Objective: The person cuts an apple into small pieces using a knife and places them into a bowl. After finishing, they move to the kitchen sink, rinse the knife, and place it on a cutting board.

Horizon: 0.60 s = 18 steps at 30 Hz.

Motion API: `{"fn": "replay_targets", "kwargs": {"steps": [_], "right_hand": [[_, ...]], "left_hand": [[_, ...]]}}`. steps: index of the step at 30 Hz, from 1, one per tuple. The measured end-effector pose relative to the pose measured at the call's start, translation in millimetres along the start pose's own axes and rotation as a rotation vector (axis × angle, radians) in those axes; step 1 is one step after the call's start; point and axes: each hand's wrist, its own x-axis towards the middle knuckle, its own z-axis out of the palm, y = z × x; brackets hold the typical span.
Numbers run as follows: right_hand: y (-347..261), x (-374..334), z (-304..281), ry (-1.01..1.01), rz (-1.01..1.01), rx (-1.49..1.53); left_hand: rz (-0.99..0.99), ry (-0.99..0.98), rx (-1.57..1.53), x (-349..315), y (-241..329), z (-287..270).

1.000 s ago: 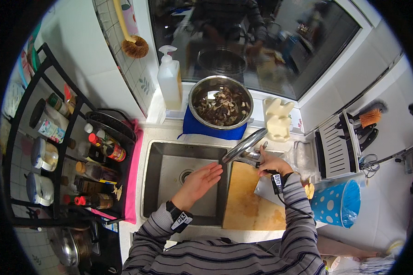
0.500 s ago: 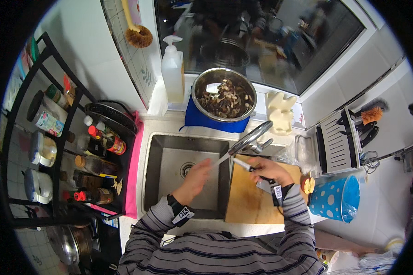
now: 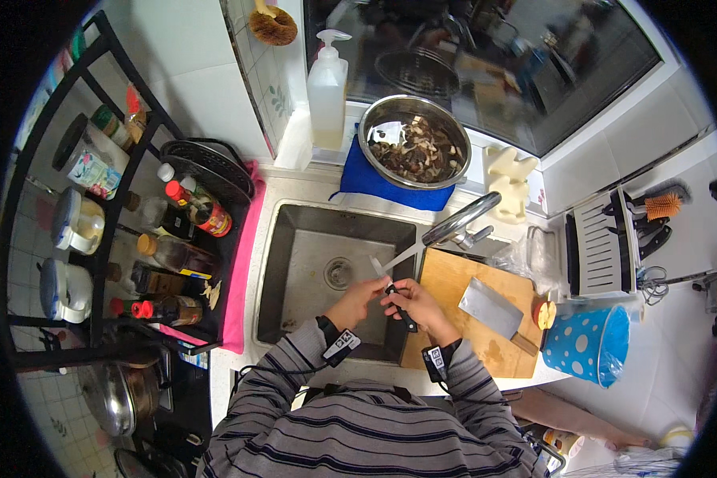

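Note:
Over the right part of the sink my two hands meet at a small knife with a black handle. My right hand is closed around that handle. The pale blade points up and to the left, close to the stream from the faucet. My left hand has its fingers closed at the base of the blade; how they grip it is partly hidden. To the right, a cleaver with a wooden handle lies on the wooden cutting board.
Behind the sink, a metal bowl of sliced mushrooms in water sits on a blue cloth. A pump bottle stands beside it. Right of the board are a cut apple and a blue dotted bin. Bottles fill the left rack.
My right hand has brought the knife from above the board leftward over the sink to my left hand. The cleaver is now in plain sight. The view has shifted.

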Motion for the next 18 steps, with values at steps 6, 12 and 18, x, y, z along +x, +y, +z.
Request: {"fn": "replay_targets", "kwargs": {"steps": [6, 12, 18], "right_hand": [[1.6, -0.8, -2.6, -0.005, -0.013, -0.105], [-8.2, -9.3, -10.1, 0.065, -0.064, -0.336], [-29.1, -1.1, 10.9, 0.444, -0.669, -1.309]], "left_hand": [[-0.196, 0.369, -0.039, 24.8, 27.9, -14.2], [0.211, 0.395, 0.099, 13.5, 75.5, -66.0], [-0.117, 0.439, -0.138, -7.5, 86.8, -96.2]]}}
